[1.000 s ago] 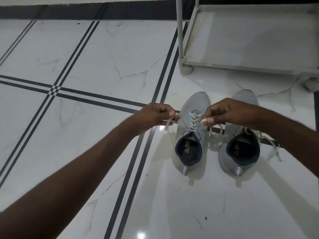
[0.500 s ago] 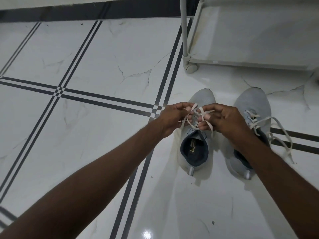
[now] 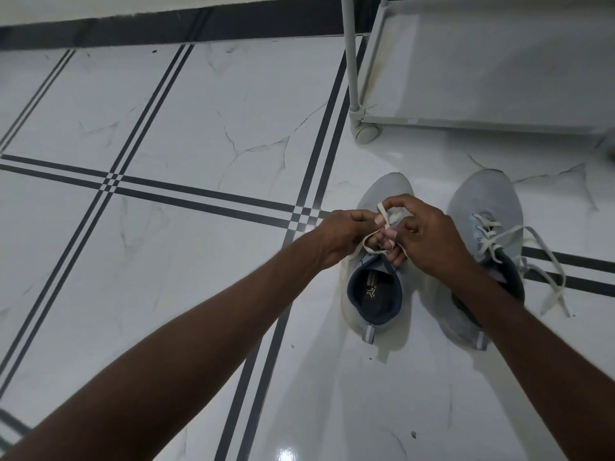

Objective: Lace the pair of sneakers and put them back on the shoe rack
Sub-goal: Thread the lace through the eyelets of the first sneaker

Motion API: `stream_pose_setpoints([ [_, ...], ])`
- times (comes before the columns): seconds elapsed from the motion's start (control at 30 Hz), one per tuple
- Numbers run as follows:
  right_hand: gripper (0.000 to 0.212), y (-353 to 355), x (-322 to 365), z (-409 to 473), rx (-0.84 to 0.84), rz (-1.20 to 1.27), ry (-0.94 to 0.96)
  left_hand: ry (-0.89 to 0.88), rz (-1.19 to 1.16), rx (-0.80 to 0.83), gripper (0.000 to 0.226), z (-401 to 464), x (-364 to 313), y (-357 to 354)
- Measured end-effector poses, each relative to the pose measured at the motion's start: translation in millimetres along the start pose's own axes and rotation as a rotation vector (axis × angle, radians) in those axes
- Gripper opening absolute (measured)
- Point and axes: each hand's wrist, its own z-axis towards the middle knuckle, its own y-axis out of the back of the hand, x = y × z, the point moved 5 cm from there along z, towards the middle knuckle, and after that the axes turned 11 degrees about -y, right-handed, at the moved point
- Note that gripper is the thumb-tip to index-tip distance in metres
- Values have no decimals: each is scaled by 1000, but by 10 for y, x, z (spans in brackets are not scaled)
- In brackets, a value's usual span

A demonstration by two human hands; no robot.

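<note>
Head view: both hands, left hand (image 3: 342, 236) and right hand (image 3: 429, 237), pinch the cream flat lace (image 3: 382, 216) right above the grey knit sneaker (image 3: 374, 294), loops crossing between fingers (image 3: 394, 232).

A glossy, marble-look tiled floor (image 3: 199, 294) is seen. The sneakers (image 3: 376, 314) are covered in matt grey knit cloth, with flat woven laces (image 3: 499, 237).
</note>
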Motion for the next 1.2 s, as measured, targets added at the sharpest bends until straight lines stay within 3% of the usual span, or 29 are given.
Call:
stream_pose_setpoints([
  [0.17, 28, -5, -29, 34, 115, 62, -20, 60, 3, 135, 19, -85, -65, -46],
  [0.3, 22, 0, -149, 102, 216, 190, -123, 34, 85, 114, 9, -104, -87, -81],
  [0.5, 15, 24, -222, 187, 318, 257, -180, 28, 106, 155, 18, -129, -134, -31],
  [0.6, 2, 24, -204, 227, 336, 257, -193, -84, 384, 184, 15, -142, -282, -14],
  [0.77, 8, 36, -220, 218, 379, 272, -279, -543, 1157, 96, 7, -172, -495, -99],
  [0.87, 17, 10, -207, 226, 418, 270, -358, -735, 1356, 0, 7, -254, -442, -232],
  [1.03, 31, -10, -115, 174, 428, 151, -347, -815, 1273, -125, 8, -335, -418, -270],
  [1.13, 19, 75, -100, 127, 237, 29, -309, -746, 1099, -228, 12, -395, -375, -153],
  [1.2, 16, 182, -99, 125, 78, -166, -182, -593, 949, -346, 17, -469, -284, 10],
])
